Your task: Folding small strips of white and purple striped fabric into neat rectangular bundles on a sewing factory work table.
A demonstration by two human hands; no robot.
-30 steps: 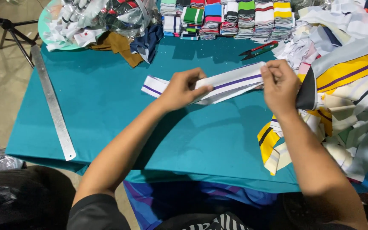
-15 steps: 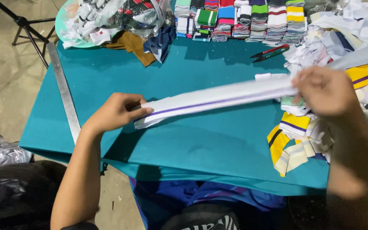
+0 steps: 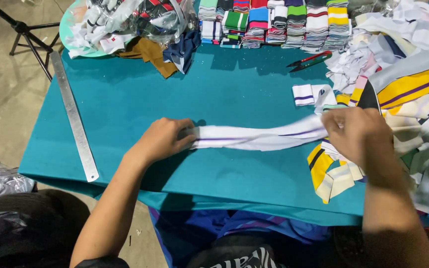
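Teal surface [image 3: 234, 94] carries all. Right of the right hand [image 3: 356, 134]: loose heap of striped fabric pieces [image 3: 413, 99]. Beyond both hands: row of folded rib stacks [image 3: 274, 22]. Steel ruler [image 3: 74, 116] left of the left hand [image 3: 160, 139]. White strip with purple stripe [image 3: 259, 138] stretched between hands, fingers of each clamped on an end. Risk: uneven pull could twist the strip or slip it from one grip.
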